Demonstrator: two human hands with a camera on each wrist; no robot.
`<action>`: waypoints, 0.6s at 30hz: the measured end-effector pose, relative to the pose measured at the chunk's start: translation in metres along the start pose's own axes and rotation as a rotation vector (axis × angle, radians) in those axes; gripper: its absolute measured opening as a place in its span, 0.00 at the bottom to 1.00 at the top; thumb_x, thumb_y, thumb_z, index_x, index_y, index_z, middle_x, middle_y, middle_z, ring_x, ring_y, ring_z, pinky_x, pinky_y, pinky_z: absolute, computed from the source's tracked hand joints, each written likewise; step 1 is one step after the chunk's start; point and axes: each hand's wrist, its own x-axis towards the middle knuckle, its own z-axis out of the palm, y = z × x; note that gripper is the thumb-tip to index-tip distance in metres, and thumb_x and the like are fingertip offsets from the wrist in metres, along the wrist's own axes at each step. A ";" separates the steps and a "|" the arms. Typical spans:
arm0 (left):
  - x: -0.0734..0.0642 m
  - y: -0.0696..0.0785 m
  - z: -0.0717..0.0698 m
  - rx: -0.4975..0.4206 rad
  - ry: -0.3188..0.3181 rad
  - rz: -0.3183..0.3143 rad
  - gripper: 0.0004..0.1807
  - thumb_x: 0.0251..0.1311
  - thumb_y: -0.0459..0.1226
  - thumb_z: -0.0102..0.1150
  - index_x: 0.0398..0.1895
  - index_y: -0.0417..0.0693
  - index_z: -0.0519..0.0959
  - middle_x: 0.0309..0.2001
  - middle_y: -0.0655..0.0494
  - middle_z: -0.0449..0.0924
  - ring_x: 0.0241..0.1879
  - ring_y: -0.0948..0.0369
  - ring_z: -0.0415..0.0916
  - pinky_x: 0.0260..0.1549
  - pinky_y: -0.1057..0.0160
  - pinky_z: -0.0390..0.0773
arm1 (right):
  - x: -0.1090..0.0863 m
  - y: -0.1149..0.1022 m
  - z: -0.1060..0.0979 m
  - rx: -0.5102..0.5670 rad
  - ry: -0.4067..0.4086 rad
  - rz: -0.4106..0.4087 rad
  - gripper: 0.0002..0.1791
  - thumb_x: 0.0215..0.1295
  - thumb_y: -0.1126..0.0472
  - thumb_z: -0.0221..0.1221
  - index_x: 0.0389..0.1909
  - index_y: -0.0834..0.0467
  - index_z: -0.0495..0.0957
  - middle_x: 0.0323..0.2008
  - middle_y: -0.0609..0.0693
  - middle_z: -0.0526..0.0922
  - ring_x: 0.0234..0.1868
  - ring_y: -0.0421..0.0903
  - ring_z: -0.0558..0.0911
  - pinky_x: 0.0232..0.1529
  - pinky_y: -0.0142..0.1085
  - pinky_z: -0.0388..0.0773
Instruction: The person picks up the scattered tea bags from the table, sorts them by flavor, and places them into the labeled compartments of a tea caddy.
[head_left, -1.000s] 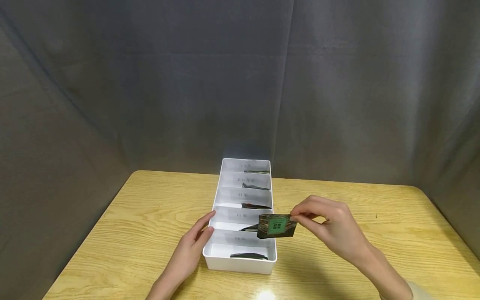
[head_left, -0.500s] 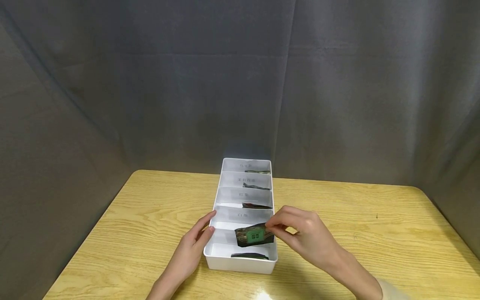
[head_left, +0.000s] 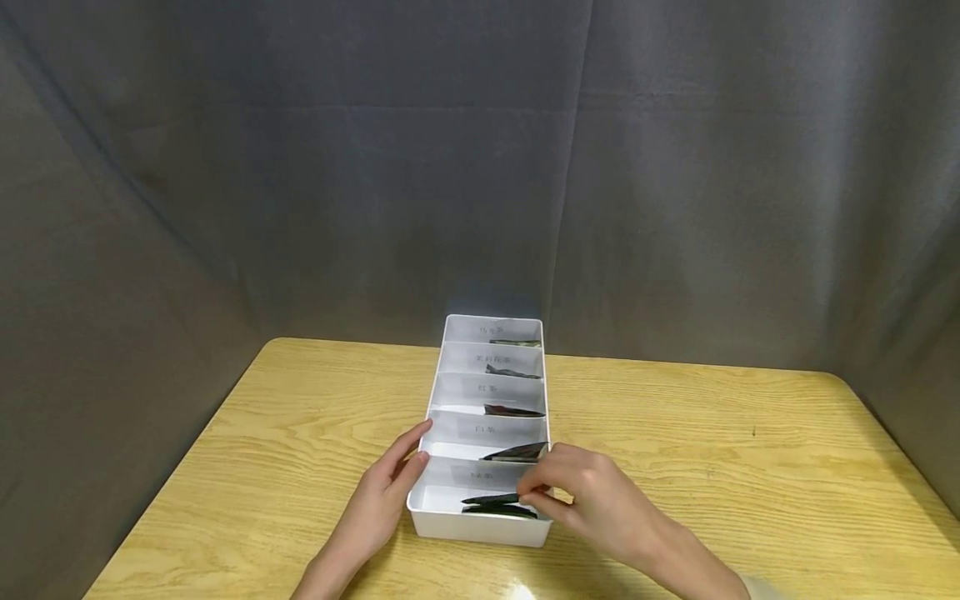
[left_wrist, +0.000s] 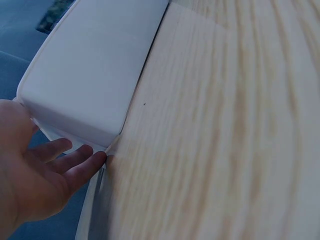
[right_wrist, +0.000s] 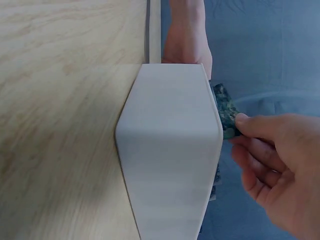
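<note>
A long white divided box [head_left: 480, 527] stands on the table, its compartments marked with printed labels. At its near right side my right hand [head_left: 600, 500] pinches a dark tea packet [head_left: 491, 500] between thumb and fingers. That packet is lowered into the nearest compartment, just behind another dark packet [head_left: 502, 512] lying there. In the right wrist view, the green-patterned end of the held packet [right_wrist: 226, 110] shows over the box rim. My left hand [head_left: 378, 504] rests against the box's left side, fingertips at the rim. In the left wrist view its fingers [left_wrist: 82, 167] extend loosely along the wall.
Farther compartments each hold a packet: a dark one [head_left: 517, 452], a red-and-black one [head_left: 513, 411], a grey one [head_left: 512, 372] and a greenish one [head_left: 516, 342]. Wooden table [head_left: 712, 450] surrounds the box, with a grey curtain [head_left: 375, 208] behind.
My right hand has moved left and down, carrying the tea packet from beside the box into the nearest compartment. My left hand has stayed at the left wall.
</note>
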 end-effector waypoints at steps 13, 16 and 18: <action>0.003 0.001 0.000 0.024 -0.006 0.006 0.25 0.74 0.51 0.50 0.72 0.66 0.67 0.69 0.45 0.70 0.61 0.50 0.77 0.59 0.51 0.78 | -0.014 0.001 -0.008 -0.146 -0.064 0.113 0.03 0.63 0.53 0.67 0.35 0.48 0.85 0.34 0.31 0.83 0.38 0.32 0.76 0.42 0.23 0.74; 0.004 0.003 -0.005 0.042 -0.022 0.003 0.29 0.72 0.51 0.52 0.75 0.65 0.62 0.71 0.48 0.68 0.64 0.51 0.74 0.63 0.51 0.75 | -0.017 0.008 -0.018 -0.189 -0.024 0.153 0.07 0.61 0.53 0.69 0.39 0.47 0.84 0.38 0.32 0.83 0.42 0.33 0.78 0.46 0.27 0.77; 0.005 0.003 -0.011 0.077 -0.041 0.014 0.34 0.70 0.53 0.54 0.77 0.65 0.57 0.73 0.52 0.66 0.67 0.51 0.71 0.65 0.51 0.73 | -0.020 0.016 -0.026 -0.221 -0.005 0.206 0.11 0.59 0.53 0.70 0.42 0.46 0.83 0.42 0.34 0.83 0.46 0.36 0.79 0.51 0.30 0.77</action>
